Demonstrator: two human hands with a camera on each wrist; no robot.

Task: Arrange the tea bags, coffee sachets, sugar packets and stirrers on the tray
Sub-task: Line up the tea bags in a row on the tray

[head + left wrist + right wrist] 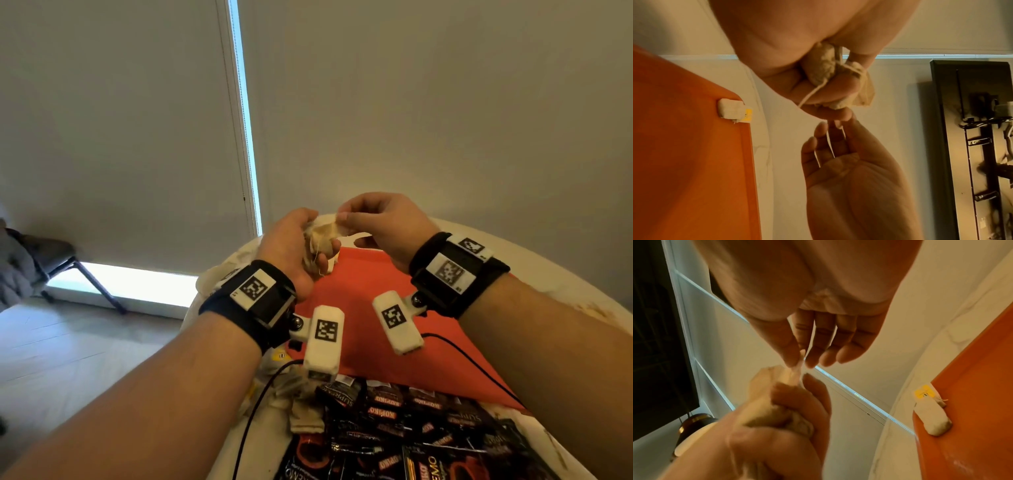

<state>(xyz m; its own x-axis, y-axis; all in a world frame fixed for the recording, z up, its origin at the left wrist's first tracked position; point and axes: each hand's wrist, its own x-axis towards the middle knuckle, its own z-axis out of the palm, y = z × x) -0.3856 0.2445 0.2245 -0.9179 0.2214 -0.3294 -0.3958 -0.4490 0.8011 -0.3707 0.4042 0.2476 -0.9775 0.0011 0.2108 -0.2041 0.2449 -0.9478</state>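
**Inspector:** Surface and room, from the left?

**Assistant:** In the head view, a chair (51, 263) stands at far left on a pale floor. Next comes a drawn blind (137, 137) with a bright strip of window along its edge and foot. A plain wall (445, 102) fills the right. Below is a white table (565, 294) carrying an orange tray (370, 281).

**Inspector:** Stock on the table?

**Assistant:** Loose tea bags (305, 418) lie near the table's left edge. Dark coffee sachets (411, 421) are heaped just right of them, at the tray's near edge. One tea bag (731, 110) with a yellow tag lies in a tray corner, against the rim.

**Inspector:** Left hand?

**Assistant:** The left hand (291, 250) is raised over the tray's far end. Its fingers are curled round a bunch of tea bags (320, 240), which fills the palm; strings (812, 94) trail out below the fingers.

**Inspector:** Right hand?

**Assistant:** The right hand (380, 222) is just beside the left, nearly touching. Thumb and forefinger (791, 350) pinch one corner of a bag that sticks out of the bunch. The other fingers are straight and loose, holding nothing. In the left wrist view, two strings hang across its palm (849, 178).

**Inspector:** Contact with the tray?

**Assistant:** None; both hands and the bunch are held above it.
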